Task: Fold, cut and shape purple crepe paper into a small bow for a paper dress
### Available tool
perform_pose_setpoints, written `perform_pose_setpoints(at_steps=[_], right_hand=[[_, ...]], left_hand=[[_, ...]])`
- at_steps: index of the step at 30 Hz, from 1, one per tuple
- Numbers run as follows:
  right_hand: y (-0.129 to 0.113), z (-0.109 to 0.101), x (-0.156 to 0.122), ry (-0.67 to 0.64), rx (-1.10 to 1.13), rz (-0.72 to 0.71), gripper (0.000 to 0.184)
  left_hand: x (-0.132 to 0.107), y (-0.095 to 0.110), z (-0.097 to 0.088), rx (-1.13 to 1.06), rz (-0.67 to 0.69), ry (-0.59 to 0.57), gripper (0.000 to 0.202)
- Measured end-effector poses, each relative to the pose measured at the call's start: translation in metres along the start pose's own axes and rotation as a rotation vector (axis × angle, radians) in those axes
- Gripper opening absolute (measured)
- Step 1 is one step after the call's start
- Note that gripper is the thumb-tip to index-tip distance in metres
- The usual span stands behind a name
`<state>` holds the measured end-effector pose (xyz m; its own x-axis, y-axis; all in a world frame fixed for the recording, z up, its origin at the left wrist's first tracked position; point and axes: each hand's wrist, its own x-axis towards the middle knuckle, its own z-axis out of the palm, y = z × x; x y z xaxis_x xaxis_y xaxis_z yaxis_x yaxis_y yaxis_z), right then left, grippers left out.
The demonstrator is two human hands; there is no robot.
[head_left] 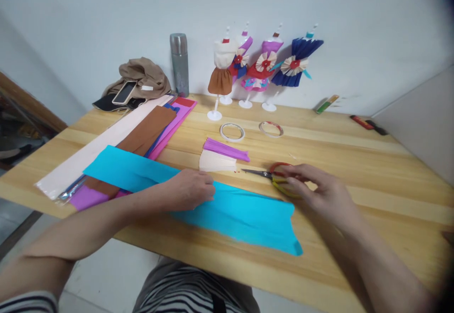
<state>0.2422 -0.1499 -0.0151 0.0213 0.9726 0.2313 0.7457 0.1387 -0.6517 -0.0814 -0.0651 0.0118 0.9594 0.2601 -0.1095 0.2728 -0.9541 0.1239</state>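
A long strip of bright blue crepe paper lies slantwise along the front of the table. My left hand is closed on its upper edge near the middle, fingers curled and fingertips partly hidden. Over to the right, my right hand has its thumb and fingers on the handles of a pair of scissors. The red and yellow-green handles are spread a little, and the blades point left toward a folded cream paper piece. Behind that lies a pleated purple paper piece.
Stacked paper sheets lie at left, partly under the blue strip. Two tape rolls rest mid-table. Several small dress stands line the wall beside a thermos. A cap with a phone sits back left; a glue stick lies back right.
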Motion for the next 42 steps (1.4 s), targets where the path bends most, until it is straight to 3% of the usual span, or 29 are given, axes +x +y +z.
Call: perform_pose_setpoints(at_steps=[4, 7, 12, 18, 23, 30, 35, 42], right_hand=[[0.009, -0.002, 0.004, -0.124, -0.176, -0.102, 0.032], [0.020, 0.001, 0.004, -0.184, -0.203, -0.104, 0.038], [0.031, -0.002, -0.001, -0.228, -0.264, -0.073, 0.040], [0.024, -0.011, -0.005, -0.234, -0.375, 0.023, 0.044], [0.017, -0.009, 0.000, -0.254, -0.384, 0.018, 0.044], [0.030, -0.005, -0.001, -0.244, -0.346, -0.002, 0.045], [0.023, -0.006, 0.001, -0.257, -0.322, 0.015, 0.044], [0.020, -0.005, 0.002, -0.218, -0.342, 0.037, 0.041]], left_hand=[[-0.007, 0.005, 0.000, -0.107, 0.094, 0.059, 0.026], [-0.008, 0.011, 0.002, -0.058, 0.164, 0.054, 0.025], [-0.005, 0.013, 0.016, 0.020, 0.149, 0.116, 0.020], [-0.005, 0.015, 0.027, 0.120, 0.107, 0.172, 0.010], [-0.003, 0.015, 0.020, 0.147, -0.042, 0.130, 0.011], [-0.017, 0.011, -0.001, 0.037, 0.037, 0.041, 0.016], [-0.027, 0.011, -0.012, 0.021, 0.064, -0.055, 0.018], [-0.021, 0.007, -0.013, 0.004, 0.004, -0.124, 0.015]])
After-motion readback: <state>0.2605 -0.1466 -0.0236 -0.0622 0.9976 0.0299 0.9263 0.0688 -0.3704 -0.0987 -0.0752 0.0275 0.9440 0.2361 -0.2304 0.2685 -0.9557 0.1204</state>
